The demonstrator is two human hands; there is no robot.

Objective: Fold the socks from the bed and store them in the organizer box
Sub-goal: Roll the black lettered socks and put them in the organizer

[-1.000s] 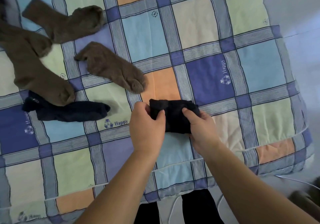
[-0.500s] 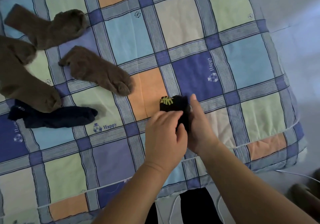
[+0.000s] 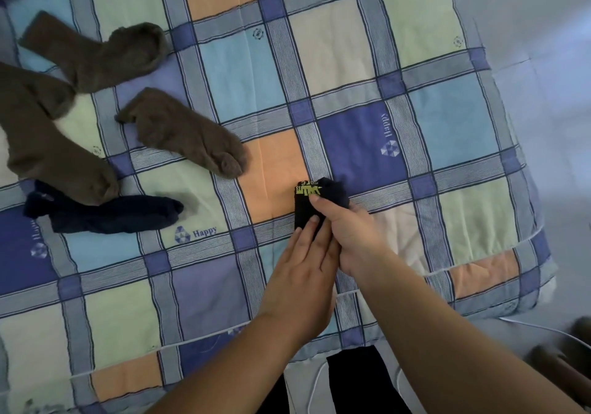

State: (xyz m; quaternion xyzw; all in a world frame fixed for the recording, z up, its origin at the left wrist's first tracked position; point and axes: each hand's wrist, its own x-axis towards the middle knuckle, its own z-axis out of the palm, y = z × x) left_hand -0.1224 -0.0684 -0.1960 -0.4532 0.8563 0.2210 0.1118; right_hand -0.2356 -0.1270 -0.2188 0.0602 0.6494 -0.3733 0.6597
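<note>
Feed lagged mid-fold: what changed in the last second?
The black sock, spread wide before, is now folded into a narrow bundle with yellow lettering up. The right hand grips it; the left hand now lies flat against it. The brown socks and navy sock are untouched.

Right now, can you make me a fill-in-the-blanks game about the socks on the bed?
1. The folded black sock has ____ lettering on it.
2. Both hands, the left hand and the right hand, touch the ____ sock.
3. The navy sock lies flat on the checked ____.
4. The brown socks lie to the ____ of the hands.

Answers: yellow; black; blanket; left
</note>
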